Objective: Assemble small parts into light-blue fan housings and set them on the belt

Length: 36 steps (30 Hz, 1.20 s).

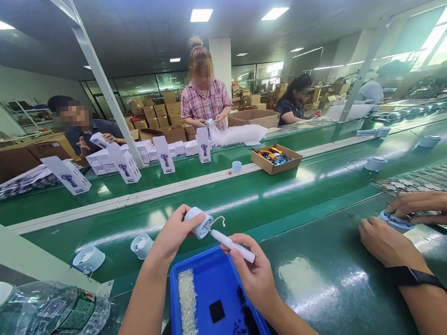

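My left hand (176, 233) is closed around a light-blue round plastic housing (197, 221), tilted with its open end facing right. A thin pale wire (220, 219) curls out of that open end. Between the fingers and thumb of my right hand (253, 266) is a white pen-shaped tool (233, 246). Its narrow tip meets the housing's opening; whether it touches inside I cannot tell. Below both hands lies a blue tray (198, 264) with small clear pieces (188, 307) along its left side, small black pieces (248, 316) at right and a black square (216, 311) between.
Light-blue housings (89, 258) stand along the green conveyor (165, 190). A cardboard box of tools (279, 159) and printed white boxes (166, 158) are farther back. At left lies a large plastic bottle (62, 311). A co-worker's hands (395, 238) work at right; several people sit or stand opposite.
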### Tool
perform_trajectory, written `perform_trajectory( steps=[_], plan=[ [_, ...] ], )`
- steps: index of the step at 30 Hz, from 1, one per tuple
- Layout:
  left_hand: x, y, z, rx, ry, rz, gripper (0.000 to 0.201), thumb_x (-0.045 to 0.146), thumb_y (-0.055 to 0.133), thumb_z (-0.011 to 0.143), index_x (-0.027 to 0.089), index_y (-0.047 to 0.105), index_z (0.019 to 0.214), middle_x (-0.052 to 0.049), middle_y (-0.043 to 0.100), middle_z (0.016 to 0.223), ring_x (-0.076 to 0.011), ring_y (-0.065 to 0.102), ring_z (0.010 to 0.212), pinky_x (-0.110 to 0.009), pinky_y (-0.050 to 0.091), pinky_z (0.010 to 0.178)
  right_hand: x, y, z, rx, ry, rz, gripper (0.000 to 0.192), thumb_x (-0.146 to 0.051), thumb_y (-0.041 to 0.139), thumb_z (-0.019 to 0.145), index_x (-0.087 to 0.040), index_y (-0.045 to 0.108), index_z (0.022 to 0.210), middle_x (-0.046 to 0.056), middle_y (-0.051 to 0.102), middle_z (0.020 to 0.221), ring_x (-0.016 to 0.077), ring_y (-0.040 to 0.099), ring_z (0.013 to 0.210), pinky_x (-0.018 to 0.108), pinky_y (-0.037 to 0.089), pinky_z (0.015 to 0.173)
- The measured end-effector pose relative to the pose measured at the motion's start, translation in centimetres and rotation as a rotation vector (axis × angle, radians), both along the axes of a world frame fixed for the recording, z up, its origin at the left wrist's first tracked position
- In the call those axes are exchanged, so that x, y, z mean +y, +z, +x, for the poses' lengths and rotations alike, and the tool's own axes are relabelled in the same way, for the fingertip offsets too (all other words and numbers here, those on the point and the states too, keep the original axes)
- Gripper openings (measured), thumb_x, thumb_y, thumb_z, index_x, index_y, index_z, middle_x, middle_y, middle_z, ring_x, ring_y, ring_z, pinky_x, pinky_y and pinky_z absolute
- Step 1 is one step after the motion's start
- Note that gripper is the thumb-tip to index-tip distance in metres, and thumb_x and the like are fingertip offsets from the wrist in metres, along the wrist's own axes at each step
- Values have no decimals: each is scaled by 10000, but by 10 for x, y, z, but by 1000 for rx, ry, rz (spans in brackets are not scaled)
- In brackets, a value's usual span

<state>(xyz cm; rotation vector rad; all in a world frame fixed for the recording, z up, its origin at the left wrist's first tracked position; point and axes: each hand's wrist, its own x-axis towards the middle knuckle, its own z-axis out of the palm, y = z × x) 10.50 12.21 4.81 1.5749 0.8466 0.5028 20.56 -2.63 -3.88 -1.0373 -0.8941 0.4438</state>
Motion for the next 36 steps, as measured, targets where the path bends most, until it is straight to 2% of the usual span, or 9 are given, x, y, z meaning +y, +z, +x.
perform_trajectory(
  steps=[8, 10, 12, 14, 18, 24, 26, 29, 36],
  plan=[
    [-9, 2, 5, 51, -34, 10, 372, 488, 660, 709, 187, 445, 751, 43, 501, 697, -109, 465, 642, -221, 390, 564, 0, -2, 0, -20, 4, 6, 163, -272, 499, 899, -213, 563, 1038, 61, 610, 1003, 171, 645, 900, 301, 506, 823],
    [-15, 3, 9, 60, -4, 75, 347, 460, 665, 710, 189, 450, 735, 51, 482, 653, -104, 444, 611, -215, 368, 545, 1, -3, 0, -41, -39, -42, 202, -306, 495, 897, -199, 557, 1056, 66, 604, 988, 159, 638, 838, 277, 506, 762],
    [-22, 5, 15, -29, 72, 177, 298, 406, 663, 717, 190, 459, 711, 53, 470, 648, -99, 422, 600, -210, 349, 539, 2, -4, -1, -89, -69, -145, 243, -348, 484, 897, -178, 565, 1051, 28, 591, 816, 114, 576, 646, 218, 460, 595],
    [-32, 4, 22, -199, 169, 256, 291, 377, 626, 748, 189, 430, 644, 49, 453, 655, -94, 395, 590, -207, 330, 526, 2, -5, -3, -158, -12, -248, 264, -376, 451, 907, -160, 585, 980, -35, 478, 603, 77, 424, 482, 195, 330, 458],
    [-50, -4, 35, -328, 420, 418, 425, 372, 612, 773, 183, 325, 524, 52, 319, 570, -92, 317, 536, -212, 295, 489, -2, -3, -10, -253, 114, -265, 287, -370, 380, 930, -156, 565, 882, -74, 328, 502, 66, 293, 420, 217, 219, 436],
    [-57, -15, 42, -622, 380, 99, 434, 377, 627, 762, 186, 332, 506, 56, 309, 543, -92, 368, 501, -222, 363, 486, -4, 1, -16, -227, 100, -194, 311, -381, 348, 939, -169, 541, 819, -66, 313, 535, 70, 275, 455, 224, 221, 467],
    [-59, -13, 43, -573, 422, 132, 442, 385, 625, 756, 187, 323, 500, 56, 299, 532, -90, 342, 486, -219, 329, 454, -3, 1, -15, -182, 105, -197, 339, -402, 340, 939, -168, 540, 799, -67, 292, 532, 72, 258, 460, 224, 217, 463],
    [-65, -7, 42, -388, 504, 329, 462, 379, 637, 742, 186, 302, 490, 54, 272, 518, -89, 278, 485, -221, 266, 432, -2, -2, -16, -156, 92, -193, 350, -422, 340, 936, -161, 564, 869, -60, 329, 546, 75, 277, 468, 220, 231, 464],
    [-73, -5, 41, -430, 425, 427, 435, 416, 589, 770, 197, 320, 507, 41, 346, 553, -105, 339, 518, -228, 331, 482, 3, -5, -19, -182, 41, -166, 433, -484, 321, 927, -152, 598, 930, -47, 351, 565, 83, 298, 496, 223, 249, 479]
  ],
)
